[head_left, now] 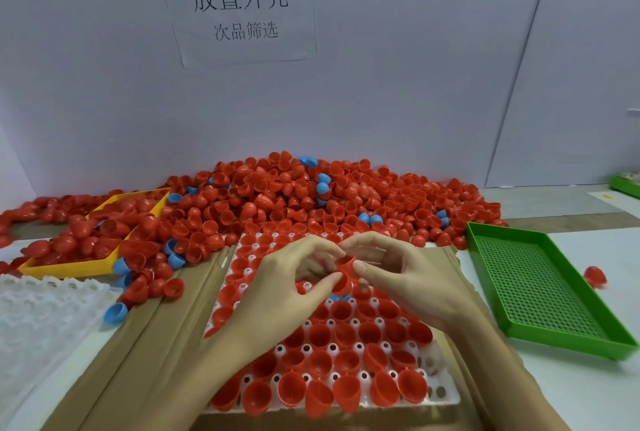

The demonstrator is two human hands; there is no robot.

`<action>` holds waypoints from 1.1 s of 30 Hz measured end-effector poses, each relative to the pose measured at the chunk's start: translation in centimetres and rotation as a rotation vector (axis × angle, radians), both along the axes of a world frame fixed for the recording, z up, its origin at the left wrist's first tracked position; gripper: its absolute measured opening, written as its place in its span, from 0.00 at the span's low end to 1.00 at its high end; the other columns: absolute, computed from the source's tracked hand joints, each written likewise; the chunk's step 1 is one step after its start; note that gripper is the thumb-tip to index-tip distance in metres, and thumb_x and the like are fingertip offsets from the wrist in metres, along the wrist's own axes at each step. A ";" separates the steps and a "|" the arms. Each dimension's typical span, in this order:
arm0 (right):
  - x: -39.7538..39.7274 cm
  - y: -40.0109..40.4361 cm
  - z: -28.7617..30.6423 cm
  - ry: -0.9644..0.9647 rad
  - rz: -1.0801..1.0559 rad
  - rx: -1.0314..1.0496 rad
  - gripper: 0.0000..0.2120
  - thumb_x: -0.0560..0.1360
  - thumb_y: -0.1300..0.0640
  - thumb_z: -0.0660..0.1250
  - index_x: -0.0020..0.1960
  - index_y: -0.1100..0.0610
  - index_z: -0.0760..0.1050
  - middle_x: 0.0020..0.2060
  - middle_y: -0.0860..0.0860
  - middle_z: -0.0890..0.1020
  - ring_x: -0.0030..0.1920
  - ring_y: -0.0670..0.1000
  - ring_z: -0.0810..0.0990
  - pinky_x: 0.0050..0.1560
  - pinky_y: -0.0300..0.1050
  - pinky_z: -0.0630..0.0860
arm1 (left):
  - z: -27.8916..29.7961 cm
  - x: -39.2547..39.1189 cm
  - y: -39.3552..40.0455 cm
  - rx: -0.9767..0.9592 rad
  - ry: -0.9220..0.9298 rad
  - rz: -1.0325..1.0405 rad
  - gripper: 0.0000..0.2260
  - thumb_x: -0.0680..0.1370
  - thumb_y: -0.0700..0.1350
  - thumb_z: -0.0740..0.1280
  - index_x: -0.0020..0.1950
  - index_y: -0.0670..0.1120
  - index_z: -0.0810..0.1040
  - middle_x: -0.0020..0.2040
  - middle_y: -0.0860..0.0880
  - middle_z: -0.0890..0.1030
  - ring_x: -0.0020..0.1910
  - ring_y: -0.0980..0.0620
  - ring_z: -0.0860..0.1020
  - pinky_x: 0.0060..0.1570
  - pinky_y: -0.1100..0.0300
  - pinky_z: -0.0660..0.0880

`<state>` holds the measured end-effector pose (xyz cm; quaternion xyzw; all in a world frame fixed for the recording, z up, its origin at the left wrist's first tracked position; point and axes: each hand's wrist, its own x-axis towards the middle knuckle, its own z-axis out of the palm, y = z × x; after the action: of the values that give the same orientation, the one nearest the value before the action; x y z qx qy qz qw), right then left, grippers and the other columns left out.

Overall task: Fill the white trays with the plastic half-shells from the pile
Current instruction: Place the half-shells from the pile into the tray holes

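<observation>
Both hands meet over the middle of the white tray [437,394], which is nearly full of red shells; the left hand [277,288] and right hand [412,283] each pinch one red half-shell [343,274] between thumb and forefinger, other fingers loosely curled; behind lies the pile [277,198] — red, a few blue; a green basket [540,288] sits to the right.

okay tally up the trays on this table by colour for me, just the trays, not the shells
White trays: 2, the one being filled under the hands and an empty one at the left
Yellow tray: 1
Green trays: 2, the mesh one at the right and one partly cut off at the far right edge
Total: 5
</observation>
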<state>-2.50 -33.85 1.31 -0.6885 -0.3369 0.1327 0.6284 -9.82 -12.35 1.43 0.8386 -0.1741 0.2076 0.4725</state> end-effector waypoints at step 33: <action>3.7 -1.7 -2.1 0.314 -0.223 0.342 0.12 0.84 0.56 0.65 0.56 0.58 0.86 0.45 0.55 0.84 0.41 0.49 0.82 0.45 0.40 0.80 | 0.2 -4.1 -11.0 0.706 0.014 -0.112 0.09 0.84 0.51 0.61 0.56 0.46 0.74 0.52 0.53 0.62 0.46 0.56 0.65 0.47 0.64 0.65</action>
<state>1.20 -35.58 -0.80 -0.5760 -0.1749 0.1091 0.7910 -13.94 -23.39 1.63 0.9407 -0.2778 0.1028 0.1654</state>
